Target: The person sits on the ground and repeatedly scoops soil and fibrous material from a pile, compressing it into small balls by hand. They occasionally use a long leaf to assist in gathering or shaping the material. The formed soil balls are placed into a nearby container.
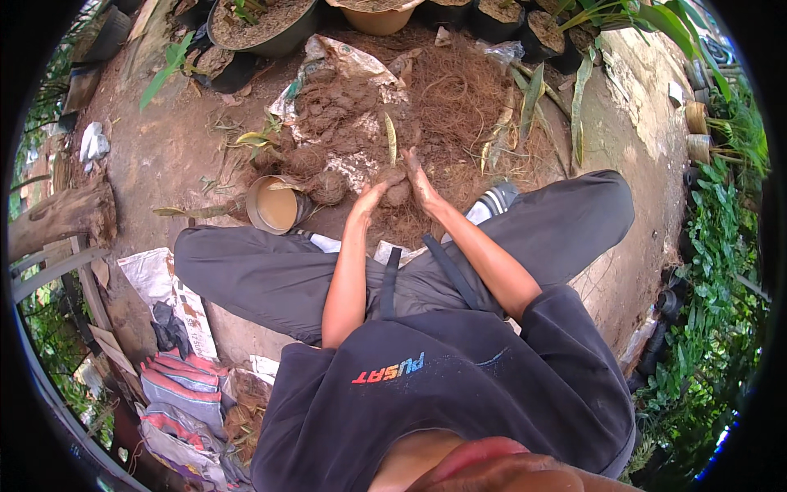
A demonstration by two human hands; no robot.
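Note:
Between my two palms is a brown ball of soil (398, 194), just in front of my crossed legs. A short green and yellow leaf cutting (391, 138) stands upright out of it. My left hand (379, 188) cups the ball's left side, and my right hand (421, 182) presses its right side with fingers pointing away from me. Both hands look muddy. Beyond them a heap of wet soil (336, 107) lies on a white sack (361, 57). Loose brown coir fibre (459, 98) is piled to its right. Fibre-wrapped balls (328, 188) sit left of my hands.
A round tub of brownish water (276, 205) stands by my left knee. Long variegated leaves (533, 98) lie right of the fibre. Potted plants (262, 25) line the far edge. Striped cloth (184, 381) and sacks lie at lower left; a log (65, 217) is farther left.

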